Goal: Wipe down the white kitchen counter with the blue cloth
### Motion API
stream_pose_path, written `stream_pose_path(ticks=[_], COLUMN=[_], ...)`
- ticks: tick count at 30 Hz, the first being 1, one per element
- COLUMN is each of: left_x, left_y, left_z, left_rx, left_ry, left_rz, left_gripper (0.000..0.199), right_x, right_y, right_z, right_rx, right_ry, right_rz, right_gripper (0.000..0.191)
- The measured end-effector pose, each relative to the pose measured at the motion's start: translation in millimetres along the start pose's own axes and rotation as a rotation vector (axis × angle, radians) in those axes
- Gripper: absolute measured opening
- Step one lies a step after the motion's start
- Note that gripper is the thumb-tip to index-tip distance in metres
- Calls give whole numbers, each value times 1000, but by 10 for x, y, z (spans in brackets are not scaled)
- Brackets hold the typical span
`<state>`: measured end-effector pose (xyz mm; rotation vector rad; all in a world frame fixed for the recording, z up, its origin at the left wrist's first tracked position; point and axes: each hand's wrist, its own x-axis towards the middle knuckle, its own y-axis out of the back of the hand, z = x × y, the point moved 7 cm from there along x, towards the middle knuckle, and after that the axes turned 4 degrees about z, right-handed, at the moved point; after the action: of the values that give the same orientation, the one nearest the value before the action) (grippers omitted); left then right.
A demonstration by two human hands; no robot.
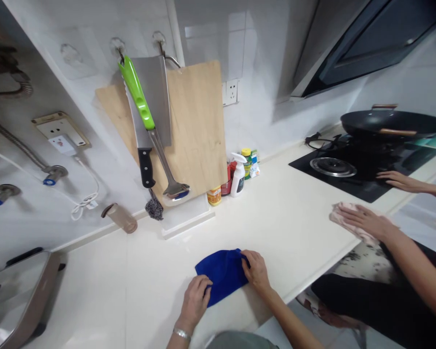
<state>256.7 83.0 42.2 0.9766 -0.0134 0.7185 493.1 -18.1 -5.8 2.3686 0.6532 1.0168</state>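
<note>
A blue cloth (223, 274) lies partly folded on the white countertop (160, 271), near its front edge. My left hand (196, 298), with a silver band at the wrist, pinches the cloth's left side. At the opposite side, my right hand (256, 271) grips the upper right corner between thumb and fingers. Both hands rest low over the counter, and the cloth stretches between them.
Another person's hand (363, 220) presses a pinkish cloth (336, 218) on the counter at right. A wok (392, 127) stands on the black stove (370, 186). A spray bottle (237, 177), a tipped brown cup (121, 218) and hanging cutting boards (199, 121) are by the wall.
</note>
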Motion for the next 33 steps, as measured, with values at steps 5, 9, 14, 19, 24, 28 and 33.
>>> stream_pose_path(ticks=[5, 9, 14, 19, 24, 28, 33], left_x=[115, 280, 376, 429, 452, 416, 372], left_y=[9, 69, 68, 68, 40, 48, 57], left_z=[-182, -340, -432, -418, -349, -393, -447], left_rx=[-4, 41, 66, 85, 79, 80, 86], left_ry=[160, 230, 223, 225, 217, 236, 255], left_rz=[19, 83, 42, 23, -31, -32, -42], left_gripper=[24, 25, 21, 28, 31, 34, 37], right_x=[118, 161, 23, -1, 86, 182, 341], right_y=[-87, -40, 68, 84, 20, -84, -252], right_z=[-9, 28, 89, 97, 99, 7, -87], right_rx=[-6, 28, 65, 111, 142, 147, 128], right_ry=[-11, -4, -17, -4, 3, 72, 190], right_rz=[-23, 15, 94, 100, 46, -13, -171], right_gripper=[27, 30, 31, 24, 21, 20, 21])
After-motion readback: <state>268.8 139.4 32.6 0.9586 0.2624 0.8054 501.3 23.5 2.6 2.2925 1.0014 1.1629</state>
